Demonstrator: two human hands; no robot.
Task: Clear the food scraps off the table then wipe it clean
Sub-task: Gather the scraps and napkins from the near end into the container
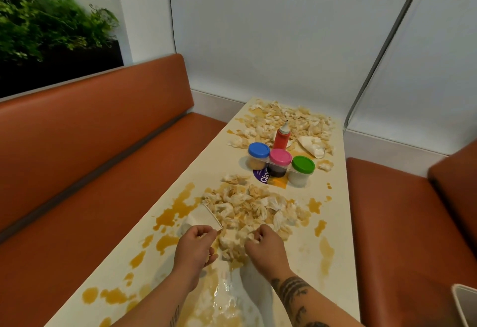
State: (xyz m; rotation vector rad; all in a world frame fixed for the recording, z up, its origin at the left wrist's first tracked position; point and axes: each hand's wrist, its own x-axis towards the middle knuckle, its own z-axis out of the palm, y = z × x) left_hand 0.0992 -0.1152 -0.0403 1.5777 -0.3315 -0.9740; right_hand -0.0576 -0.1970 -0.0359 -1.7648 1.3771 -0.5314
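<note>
Head view, looking down a long cream table (335, 210) that runs from the bottom of the frame toward the upper centre. Both hands sit at the lower centre, at the near edge of a heap of crumpled, sauce-soaked scraps (253, 205). The left hand (197, 245) has its fingers curled together, pinching a small white bit; whether that is a scrap or something else cannot be told. The right hand (265, 245) has its fingers closed round a white crumpled scrap from the heap. Between the forearms, a clear plastic bag (229, 293) lies on the tabletop.

A paper cup (201, 219) lies on its side just above the left hand, touching the heap. Orange sauce puddles (178, 207) spot the table's left side and near end. Past the heap stand three jars in a row with blue (259, 150), pink (280, 157) and green (303, 165) lids, a red squeeze bottle (281, 138) behind them. A second heap of scraps (278, 116) covers the far end, with another tipped cup (311, 145) beside the bottle. Orange bench seats (90, 133) flank the table.
</note>
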